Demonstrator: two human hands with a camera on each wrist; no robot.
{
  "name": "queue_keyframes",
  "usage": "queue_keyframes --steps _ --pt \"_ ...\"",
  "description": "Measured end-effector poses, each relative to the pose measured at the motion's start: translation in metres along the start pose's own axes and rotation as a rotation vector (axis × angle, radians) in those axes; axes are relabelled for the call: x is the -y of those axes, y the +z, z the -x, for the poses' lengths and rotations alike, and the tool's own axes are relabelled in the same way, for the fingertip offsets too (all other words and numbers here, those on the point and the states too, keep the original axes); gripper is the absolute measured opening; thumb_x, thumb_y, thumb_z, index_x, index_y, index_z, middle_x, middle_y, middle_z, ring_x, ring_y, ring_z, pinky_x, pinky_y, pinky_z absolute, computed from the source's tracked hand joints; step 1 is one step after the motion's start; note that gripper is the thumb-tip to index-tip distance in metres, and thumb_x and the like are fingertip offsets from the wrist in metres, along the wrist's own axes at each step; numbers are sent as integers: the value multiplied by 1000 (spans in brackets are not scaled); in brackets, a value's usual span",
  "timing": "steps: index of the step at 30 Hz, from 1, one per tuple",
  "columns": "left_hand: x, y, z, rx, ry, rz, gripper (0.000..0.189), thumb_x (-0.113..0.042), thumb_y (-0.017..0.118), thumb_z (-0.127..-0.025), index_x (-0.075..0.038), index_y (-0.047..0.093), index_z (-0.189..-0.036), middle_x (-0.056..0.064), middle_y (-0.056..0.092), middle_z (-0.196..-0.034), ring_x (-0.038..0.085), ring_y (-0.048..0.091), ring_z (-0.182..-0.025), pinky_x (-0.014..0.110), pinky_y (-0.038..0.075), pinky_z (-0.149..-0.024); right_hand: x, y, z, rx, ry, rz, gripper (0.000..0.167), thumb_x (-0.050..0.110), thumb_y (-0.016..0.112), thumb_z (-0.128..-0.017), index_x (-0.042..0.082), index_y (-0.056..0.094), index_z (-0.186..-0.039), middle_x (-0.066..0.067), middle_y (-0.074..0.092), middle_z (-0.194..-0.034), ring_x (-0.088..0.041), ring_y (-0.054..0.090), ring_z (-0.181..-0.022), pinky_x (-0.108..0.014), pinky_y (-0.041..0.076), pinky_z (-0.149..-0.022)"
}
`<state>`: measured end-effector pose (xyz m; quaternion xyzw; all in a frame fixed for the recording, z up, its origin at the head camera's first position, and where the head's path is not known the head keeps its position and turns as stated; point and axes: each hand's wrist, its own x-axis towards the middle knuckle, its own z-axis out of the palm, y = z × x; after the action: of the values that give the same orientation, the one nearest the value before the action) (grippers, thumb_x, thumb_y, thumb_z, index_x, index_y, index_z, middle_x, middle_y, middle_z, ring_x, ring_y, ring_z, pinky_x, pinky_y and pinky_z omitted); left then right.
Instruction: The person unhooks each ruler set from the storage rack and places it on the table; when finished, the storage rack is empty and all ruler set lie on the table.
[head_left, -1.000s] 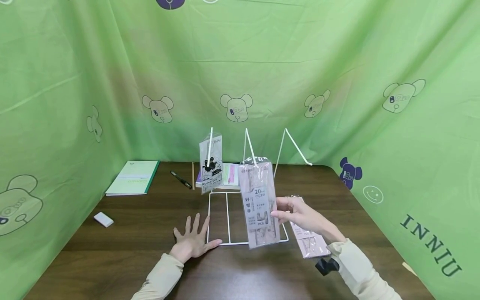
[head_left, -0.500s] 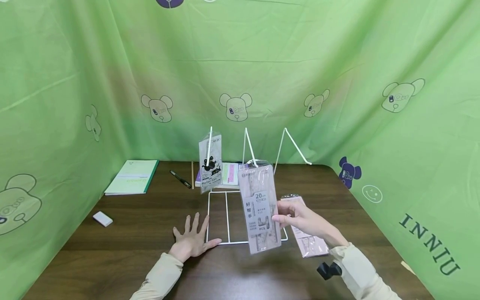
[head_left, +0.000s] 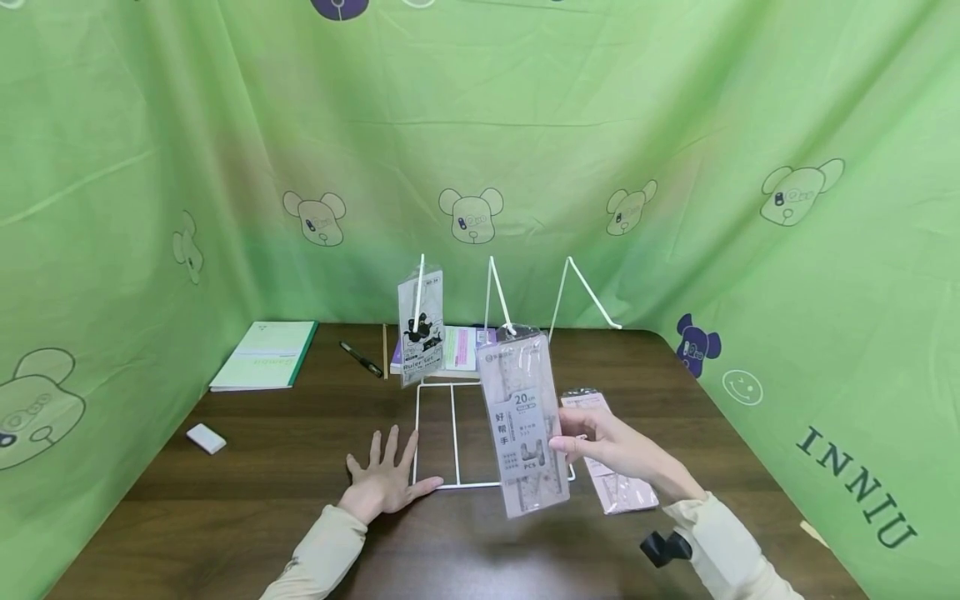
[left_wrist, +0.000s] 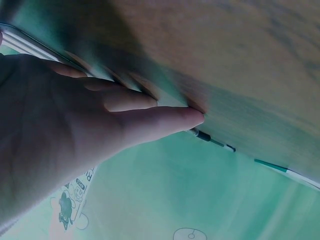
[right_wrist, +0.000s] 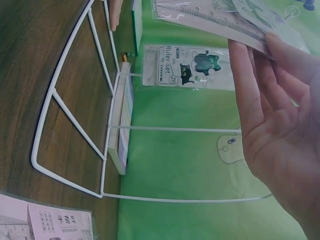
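Fingers (head_left: 577, 419) of right hand (head_left: 611, 442) pinch right edge of ruler pack (head_left: 525, 425); pack tilted, body left of fingers, top at tip of middle hook (head_left: 502, 293); engagement cannot be told. Left hand (head_left: 381, 485) spread on table (head_left: 247, 508), thumb (head_left: 427, 487) at rack (head_left: 454, 433) base

Packet (head_left: 525, 425) pinched by right hand (head_left: 603, 437): wrapped in clear, glossy plastic. Second packet (head_left: 622, 492), near right hand: sheathed in shiny film. Rack (head_left: 454, 433) between hands: formed of smooth, white-coated wire. Table (head_left: 300, 450) under left hand (head_left: 386, 483): wood-grained, softly glossed. Notebook (head_left: 266, 354) beyond left hand: covered in smooth paper. Curtain (head_left: 570, 167) beyond hands: made of matt, creased cloth.
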<state>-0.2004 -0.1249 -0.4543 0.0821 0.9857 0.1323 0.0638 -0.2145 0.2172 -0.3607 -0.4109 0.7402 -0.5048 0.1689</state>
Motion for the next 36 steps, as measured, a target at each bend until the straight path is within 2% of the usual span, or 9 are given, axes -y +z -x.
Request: queue_keyframes --steps 8,15,18,26,30,32,36 --pt "1 1 -1 4 2 -5 90 -70 48 -86 -12 28 -151 24 20 -155 50 15 -139 80 14 -94 3 -3 8 -9 -27 2 33 1 48 -99 3 54 -132 -13 65 -119 -29 65 -100 -42 55 -73" --pt "0 0 -1 6 3 -6 90 -70 48 -86 -12 29 -151 24 19 -155 50 14 -139 80 14 -94 1 -5 16 -50 -32 39 28 2 47 -100 7 60 -124 -10 65 -118 -28 65 -102 -40 54 -80" --pt "0 -1 -1 5 4 -3 89 -69 49 -86 -12 29 -151 24 19 -155 50 14 -139 80 13 -94 2 -7 21 -66 -43 55 30 0 47 -100 7 59 -126 -10 65 -118 -28 64 -103 -40 53 -83" --pt "-1 -2 0 11 5 -7 91 -71 48 -86 -12 28 -151 24 19 -155 50 14 -139 80 14 -93 5 -24 45 -204 -24 120 26 -3 51 -96 5 63 -118 -10 69 -105 -25 67 -93 -37 53 -79" --pt "2 1 -1 14 -1 3 92 -72 48 -85 -12 28 -151 23 19 -155 49 13 -140 80 13 -93 0 -40 61 -263 -28 86 30 -5 50 -96 0 59 -124 -13 68 -110 -28 68 -93 -37 53 -82" --pt "5 6 -4 20 -5 4 95 -76 42 -84 -13 25 -153 22 16 -156 48 11 -141 80 11 -94 -4 -49 71 -303 -38 63 34 -7 47 -96 -2 55 -129 -12 67 -113 -28 68 -93 -36 52 -84" --pt "8 10 -7 37 -9 -6 98 -80 38 -82 -15 21 -154 21 13 -157 48 8 -141 80 9 -95 -15 -66 92 -412 -48 -21 40 -9 41 -98 0 48 -136 -7 65 -119 -22 67 -98 -30 50 -87"
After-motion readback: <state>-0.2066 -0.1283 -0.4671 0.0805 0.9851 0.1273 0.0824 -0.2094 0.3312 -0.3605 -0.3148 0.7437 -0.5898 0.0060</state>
